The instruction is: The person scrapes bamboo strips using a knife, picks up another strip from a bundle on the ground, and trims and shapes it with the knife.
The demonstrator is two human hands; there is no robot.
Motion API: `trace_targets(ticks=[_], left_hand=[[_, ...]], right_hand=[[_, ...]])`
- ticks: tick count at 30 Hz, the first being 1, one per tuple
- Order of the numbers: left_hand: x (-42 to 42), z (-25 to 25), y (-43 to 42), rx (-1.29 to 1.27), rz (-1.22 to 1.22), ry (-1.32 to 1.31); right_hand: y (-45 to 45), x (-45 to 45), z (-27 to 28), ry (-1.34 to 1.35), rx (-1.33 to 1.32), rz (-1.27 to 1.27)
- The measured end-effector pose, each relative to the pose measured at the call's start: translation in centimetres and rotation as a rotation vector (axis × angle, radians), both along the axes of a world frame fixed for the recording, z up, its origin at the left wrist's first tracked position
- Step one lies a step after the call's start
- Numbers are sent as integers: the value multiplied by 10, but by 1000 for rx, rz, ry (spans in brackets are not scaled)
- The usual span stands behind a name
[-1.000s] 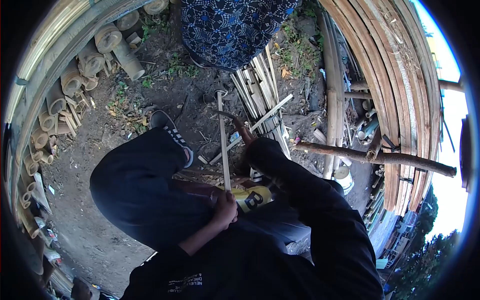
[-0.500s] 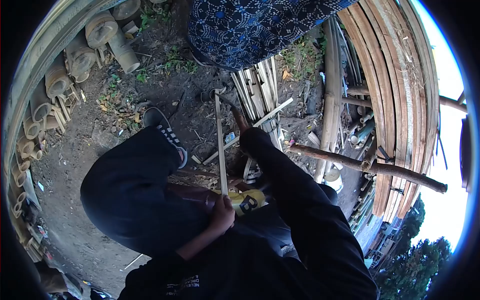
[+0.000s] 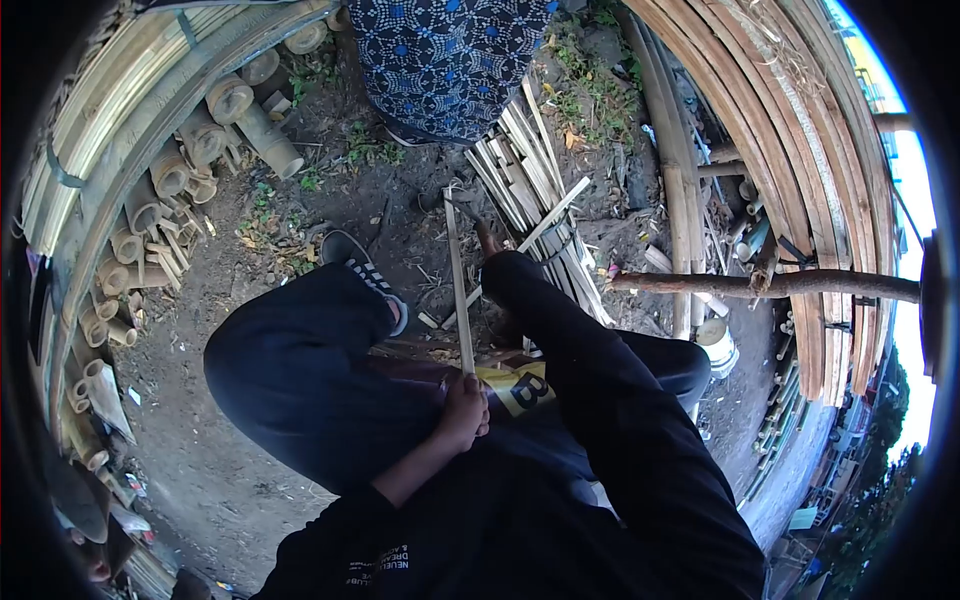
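Note:
My left hand (image 3: 462, 412) is closed around the near end of a long pale bamboo strip (image 3: 459, 285), which stretches forward from my lap. At the far side, my right hand (image 3: 489, 238) is closed on a dark, narrow, knife-like tool (image 3: 466, 208), its handle mostly hidden by the hand and sleeve. The tool's tip lies close to the strip's far end; whether they touch I cannot tell. Under the strip, a yellow and dark red sheet or bag (image 3: 520, 388) marked with a B lies across my lap. A bundle of split strips (image 3: 515, 160) rests on the ground just ahead.
Bamboo tube ends (image 3: 170, 170) are stacked along the left. Long planks (image 3: 790, 160) curve past on the right, crossed by a rough branch (image 3: 760, 285). A white bucket (image 3: 717, 350) stands beside my right knee. Patterned blue cloth (image 3: 440, 70) of another person's clothing is ahead.
The head view has turned and shifted, so the surroundings sit differently. Both hands keep their hold, and the strip stays in nearly the same place relative to my lap.

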State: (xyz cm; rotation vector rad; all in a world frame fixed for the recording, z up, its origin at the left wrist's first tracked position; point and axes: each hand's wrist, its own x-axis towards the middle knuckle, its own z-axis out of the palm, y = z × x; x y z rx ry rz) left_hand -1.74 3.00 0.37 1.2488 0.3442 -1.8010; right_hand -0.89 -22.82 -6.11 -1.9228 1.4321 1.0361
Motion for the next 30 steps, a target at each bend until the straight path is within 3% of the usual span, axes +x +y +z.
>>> trace_targets(ticks=[2,5,8,10,14,17,20,21,24,25,30], left_hand=[[-2,2,-1,35,-6,-11],[-2,-1,-1,21,-16,2],[-1,2,1,-4,36,12],[1,2,4,-13,39,36],[4,3,4,-17,38,88],[7,8,-1,10,-11,55],[7,15,-6,28,-13,50],[6,15,-6,23,-16,47],[7,13,-7,14,-17,36],[8,14,-5,9,-13,54],[6,16,-1,-11,-12,37]], right_hand=[[20,-3,58,-77,-79,89],[21,-10,83,-67,-62,147],[17,-9,75,-107,-55,74],[9,-6,51,-122,-61,-117],[0,-10,20,-172,-170,-35],[-7,-7,11,-339,-240,-155],[-8,3,76,-329,-155,-222],[-16,-5,58,-311,-152,78],[-27,7,-4,-270,-272,72],[-25,15,40,-214,-145,-20],[-11,11,32,-196,-171,-195]])
